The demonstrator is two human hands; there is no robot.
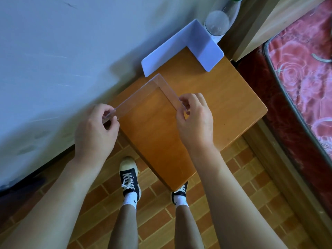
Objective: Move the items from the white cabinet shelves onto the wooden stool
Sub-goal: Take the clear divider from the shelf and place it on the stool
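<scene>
**Clear angle held over the stool**

Your left hand point(97, 128) pinches one end of the clear angle point(143, 92) between thumb and fingers, and your right hand point(195, 119) pinches the other end the same way. The angle is see-through, so its edges are hard to trace and you cannot tell whether it touches the stool point(188, 123) or sits just above it; its corner points toward 12 o'clock.

Beyond it, at 12 o'clock on the stool, a white angle point(181, 49) stands upright, one wing along the wall point(62, 51). Just past that, at 1 o'clock, a clear bottle point(217, 22) stands beside the stool, its green cap cut off by the top edge; whether anything is in it cannot be made out.

The floor point(242, 177) is brick-patterned tile. At 3 o'clock a rose-patterned mattress point(305, 78) runs out of frame. Your shoes point(129, 178) stand at 6 o'clock, the right one partly hidden under the stool.
</scene>
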